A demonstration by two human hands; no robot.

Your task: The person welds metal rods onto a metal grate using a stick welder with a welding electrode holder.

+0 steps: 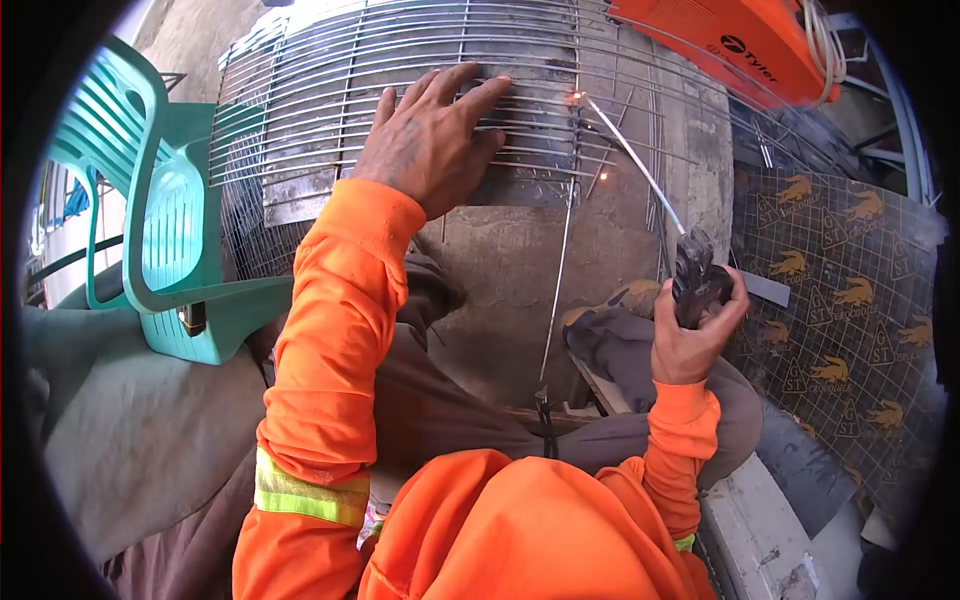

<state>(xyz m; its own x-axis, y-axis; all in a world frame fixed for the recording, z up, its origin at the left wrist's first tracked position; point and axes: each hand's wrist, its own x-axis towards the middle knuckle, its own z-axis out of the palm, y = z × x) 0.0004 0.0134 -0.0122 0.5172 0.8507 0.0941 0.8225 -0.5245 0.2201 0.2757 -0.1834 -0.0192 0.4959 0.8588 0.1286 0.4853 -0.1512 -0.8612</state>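
My left hand [435, 140] lies with fingers spread on a grille of thin metal rods [345, 95], over a dark flat plate [300, 207]. In my right hand [690, 345] is a black welding electrode holder [697, 275]. From its jaws a welding rod [640, 165] points up and left to the grille's right part, where a small bright orange glow shows at the tip. Another small glowing spot lies just below it. Between my legs, a thin straight rod [562, 270] runs from the grille down to a dark clamp or tie [546, 415].
A teal plastic chair [180, 220] stands at the left. At the upper right is an orange machine marked Tyler [720, 40] with a coiled pale cable [825, 45]. A dark panel printed with crocodiles [830, 310] lies to the right. Loose rods [655, 130] lie beside the grille.
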